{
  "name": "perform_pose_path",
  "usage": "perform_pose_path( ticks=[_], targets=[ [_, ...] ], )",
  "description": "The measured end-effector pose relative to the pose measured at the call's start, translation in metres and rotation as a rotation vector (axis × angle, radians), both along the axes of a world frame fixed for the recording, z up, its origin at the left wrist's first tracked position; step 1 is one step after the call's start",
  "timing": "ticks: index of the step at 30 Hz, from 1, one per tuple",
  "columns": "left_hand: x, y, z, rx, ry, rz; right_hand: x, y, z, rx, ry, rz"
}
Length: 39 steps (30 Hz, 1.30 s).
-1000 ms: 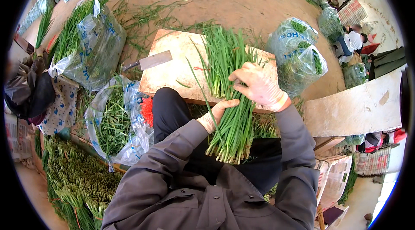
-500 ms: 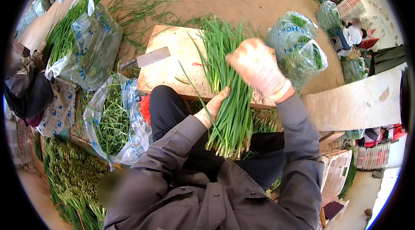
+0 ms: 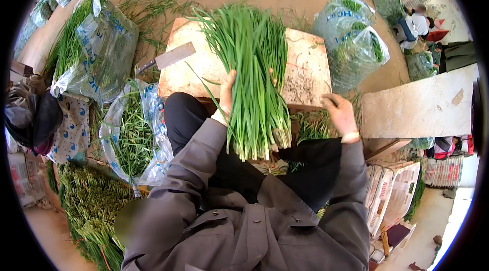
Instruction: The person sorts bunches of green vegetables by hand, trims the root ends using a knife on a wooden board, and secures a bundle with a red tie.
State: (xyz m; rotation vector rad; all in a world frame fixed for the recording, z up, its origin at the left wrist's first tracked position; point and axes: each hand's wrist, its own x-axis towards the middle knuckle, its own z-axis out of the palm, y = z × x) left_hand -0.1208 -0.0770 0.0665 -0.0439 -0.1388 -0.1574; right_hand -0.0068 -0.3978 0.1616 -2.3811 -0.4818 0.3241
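Observation:
A thick bundle of green chives (image 3: 254,77) rests slanting over the near edge of the wooden board, pale cut ends toward me. My left hand (image 3: 226,95) is wrapped round the bundle from its left side, the thumb in sight and most fingers hidden behind the leaves. To the right of the bundle, just off the board's near corner, is my right hand (image 3: 340,114). Its fingers are curled together, and anything between them is too small to make out. A cleaver (image 3: 173,57) lies flat at the board's left side, its dark handle pointing left.
The wooden board (image 3: 308,62) stands before my knees. Filled plastic bags (image 3: 351,41) stand at its right, another bag (image 3: 109,52) at its left. An open bag of loose leaves (image 3: 130,143) and a heap of chives (image 3: 91,199) lie left of me. A person (image 3: 413,26) sits far right.
My right hand has dropped from above the bundle to the right, beyond the board's near corner. The bundle has shifted forward and spread wider, and my left hand has gone with it.

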Motion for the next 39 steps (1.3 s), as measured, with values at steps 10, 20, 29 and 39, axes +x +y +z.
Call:
perform_pose_path(
  ticks=[10,20,29,39],
  targets=[
    [0.008,0.007,-0.009,0.29,0.256,0.189,-0.09,0.089,0.019,-0.209,-0.75,0.659],
    [0.014,0.035,-0.017,0.206,0.321,0.228,-0.057,0.018,0.013,-0.292,-0.452,0.825],
    [0.018,0.042,-0.013,0.212,0.348,0.333,-0.076,0.078,0.032,0.108,-0.434,0.512],
    [0.012,0.049,-0.014,0.271,0.427,0.407,-0.064,0.101,-0.007,0.301,-0.157,0.26]
  ],
)
